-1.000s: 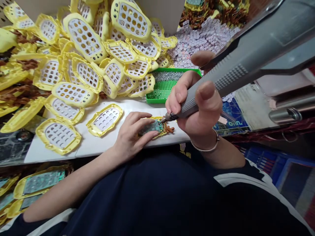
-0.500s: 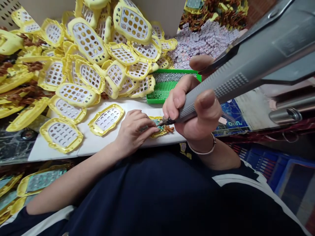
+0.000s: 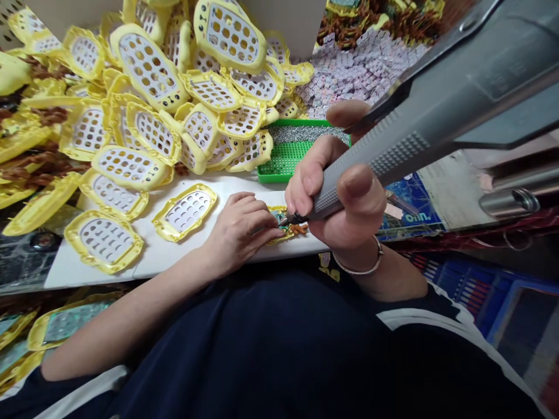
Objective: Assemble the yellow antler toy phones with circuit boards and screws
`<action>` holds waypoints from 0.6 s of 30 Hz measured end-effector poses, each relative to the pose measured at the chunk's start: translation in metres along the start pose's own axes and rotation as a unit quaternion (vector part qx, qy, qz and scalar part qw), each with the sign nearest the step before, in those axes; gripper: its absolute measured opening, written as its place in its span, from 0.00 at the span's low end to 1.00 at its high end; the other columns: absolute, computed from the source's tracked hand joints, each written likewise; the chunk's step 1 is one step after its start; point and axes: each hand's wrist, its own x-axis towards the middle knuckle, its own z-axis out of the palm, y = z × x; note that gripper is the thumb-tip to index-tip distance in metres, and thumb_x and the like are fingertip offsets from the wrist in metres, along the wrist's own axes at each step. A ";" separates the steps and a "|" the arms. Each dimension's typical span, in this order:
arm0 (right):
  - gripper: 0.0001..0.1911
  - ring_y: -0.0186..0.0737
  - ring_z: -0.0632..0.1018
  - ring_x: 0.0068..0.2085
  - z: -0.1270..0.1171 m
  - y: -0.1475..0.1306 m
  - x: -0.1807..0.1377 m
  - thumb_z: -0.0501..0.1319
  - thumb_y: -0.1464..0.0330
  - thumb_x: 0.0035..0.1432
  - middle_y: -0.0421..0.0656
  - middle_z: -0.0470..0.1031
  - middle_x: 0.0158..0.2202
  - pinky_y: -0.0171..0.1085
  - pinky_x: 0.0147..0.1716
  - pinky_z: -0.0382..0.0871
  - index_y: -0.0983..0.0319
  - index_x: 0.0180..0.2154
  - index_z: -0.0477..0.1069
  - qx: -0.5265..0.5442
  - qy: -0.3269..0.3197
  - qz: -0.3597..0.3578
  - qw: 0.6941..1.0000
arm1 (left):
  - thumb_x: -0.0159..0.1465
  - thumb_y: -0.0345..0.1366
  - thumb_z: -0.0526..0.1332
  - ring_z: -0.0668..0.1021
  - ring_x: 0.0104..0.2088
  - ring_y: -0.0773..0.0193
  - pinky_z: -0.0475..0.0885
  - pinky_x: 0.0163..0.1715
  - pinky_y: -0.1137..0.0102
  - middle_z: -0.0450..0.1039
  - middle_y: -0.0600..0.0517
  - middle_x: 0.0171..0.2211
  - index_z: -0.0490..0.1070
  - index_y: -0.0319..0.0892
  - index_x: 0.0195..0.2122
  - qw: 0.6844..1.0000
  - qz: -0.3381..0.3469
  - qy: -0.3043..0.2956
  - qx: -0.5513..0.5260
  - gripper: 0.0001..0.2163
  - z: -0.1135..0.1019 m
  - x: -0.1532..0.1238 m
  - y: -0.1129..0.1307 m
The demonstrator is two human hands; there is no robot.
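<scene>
My right hand (image 3: 345,224) is wrapped round a grey electric screwdriver (image 3: 414,128), its body slanting up to the right. The bit points down at a small yellow plastic casing (image 3: 286,235) with a green circuit board (image 3: 280,216) and a brown part (image 3: 300,229) on its right. My left hand (image 3: 240,230) is closed on the left side of this casing, pressing it to the white work surface. Fingers and screwdriver hide much of the casing, and the bit's exact contact point is unclear. To the left lies a yellow casing half with a white perforated panel (image 3: 186,210).
A large heap of yellow casings (image 3: 148,67) rises at the back left. Behind my right hand sits a green tray (image 3: 279,160) with many small screws (image 3: 305,134). Small whitish pieces (image 3: 358,75) are piled behind it. A metal tube (image 3: 509,202) lies at the right.
The screwdriver and my right hand have shifted slightly left, the bit staying at the casing. My left hand keeps its hold. The whole view has moved a little.
</scene>
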 end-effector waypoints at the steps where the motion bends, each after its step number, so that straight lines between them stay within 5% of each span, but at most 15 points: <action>1: 0.24 0.31 0.65 0.14 0.000 0.000 0.001 0.66 0.53 0.48 0.28 0.65 0.20 0.33 0.12 0.62 0.48 0.44 0.60 0.001 -0.002 0.001 1.000 | 0.67 0.40 0.59 0.76 0.32 0.64 0.67 0.43 0.64 0.75 0.53 0.28 0.71 0.41 0.32 1.000 0.002 -0.005 -0.001 0.09 0.000 0.000 0.000; 11: 0.28 0.30 0.64 0.14 -0.008 -0.005 0.006 0.69 0.51 0.43 0.28 0.63 0.19 0.34 0.14 0.60 0.51 0.42 0.61 -0.056 0.055 0.004 0.997 | 0.65 0.41 0.61 0.76 0.41 0.57 0.71 0.40 0.62 0.77 0.43 0.42 0.71 0.40 0.46 0.997 0.022 0.038 0.063 0.12 0.009 -0.008 0.002; 18: 0.17 0.30 0.67 0.18 -0.026 0.009 0.007 0.68 0.64 0.50 0.31 0.67 0.22 0.35 0.17 0.61 0.54 0.42 0.70 -0.039 0.046 -0.017 0.998 | 0.64 0.34 0.61 0.75 0.47 0.51 0.72 0.42 0.57 0.77 0.41 0.47 0.73 0.38 0.43 0.995 0.010 0.025 0.092 0.08 0.022 -0.022 -0.001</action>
